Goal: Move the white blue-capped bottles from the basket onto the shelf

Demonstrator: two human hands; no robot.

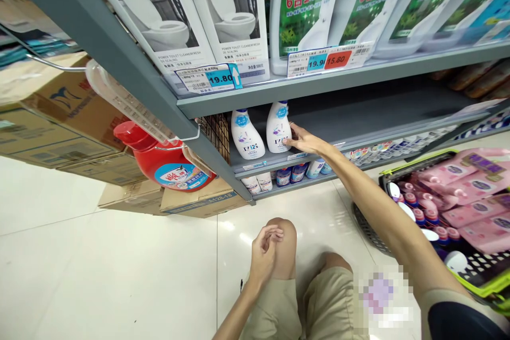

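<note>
Khaki shorts (319, 303) and a bent knee (285, 239) fill the bottom of the view, with the left hand (265, 252) resting against that knee, its grip loosely curled and holding nothing. Beyond them spreads the pale tiled floor (99, 265), and over it rises the grey shelving unit (342, 77). Its upper shelf carries boxed toilet cleaner (235, 16) and green-labelled bottles (306, 5) above blue and red price tags (337, 58). To the left stand stacked cardboard cartons (56, 117), with a red detergent jug (167, 162) lying against them. At the right edge sits a green-rimmed shopping basket (482, 289) packed with pink refill pouches (474, 191) and small capped bottles (422, 218).

On the lower shelf (358, 117), near its left end, two white spray-style bottles stand upright side by side. The right hand (305, 141) reaches in with the arm stretched out; its fingers are open and narrow, touching the side of the right-hand white bottle (278, 127) without closing round it. The left-hand white bottle (247, 135) stands just beside, apart from the hand.

The step in hand looks like settling or straightening that bottle into its row at the shelf front. A next move would probably call for a light push or turn so the label faces out, taking care not to tip its neighbour.
</note>
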